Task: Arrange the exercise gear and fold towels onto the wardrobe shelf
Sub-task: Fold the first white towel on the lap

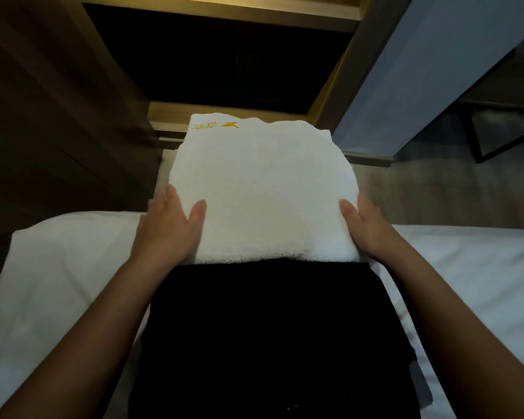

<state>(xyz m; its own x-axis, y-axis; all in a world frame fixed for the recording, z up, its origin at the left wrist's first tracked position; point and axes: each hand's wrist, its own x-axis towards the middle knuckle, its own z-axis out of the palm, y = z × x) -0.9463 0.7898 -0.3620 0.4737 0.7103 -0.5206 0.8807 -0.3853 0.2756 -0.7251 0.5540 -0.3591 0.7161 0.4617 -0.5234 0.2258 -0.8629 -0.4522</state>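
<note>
- head view: a black cloth (254, 343) fills the bottom middle, nearest the camera. it runs from the lower edge up to the towel's near edge. what kind of cloth it is cannot be told.
- two bare forearms reach forward from the lower corners, one on each side of the black cloth.
- a white bed (58, 282) shows to the left and right of the black cloth, its cover smooth.
- the towel (263, 192) is white and folded into a thick flat pad. it is held between the two hands, past the bed's far edge and in front of the wardrobe. its near edge overlaps the black cloth.
- the left hand (167, 222) grips the towel's left edge. the thumb lies on top and the fingers run along and under the edge, partly hidden.
- the right hand (368, 228) grips the right edge the same way, thumb on top and fingers mostly tucked under.
- a yellow logo (214, 126) is stitched at the towel's far left corner and reads upside down from here.
- the wardrobe (170, 114) stands ahead, a lit wooden frame round a dark opening. the towel's far edge overlaps its lower rail in the picture, but whether they touch cannot be told.
- a pale blue-grey wall (421, 71) rises on the right, and a dark panel (58, 101) on the left.
</note>
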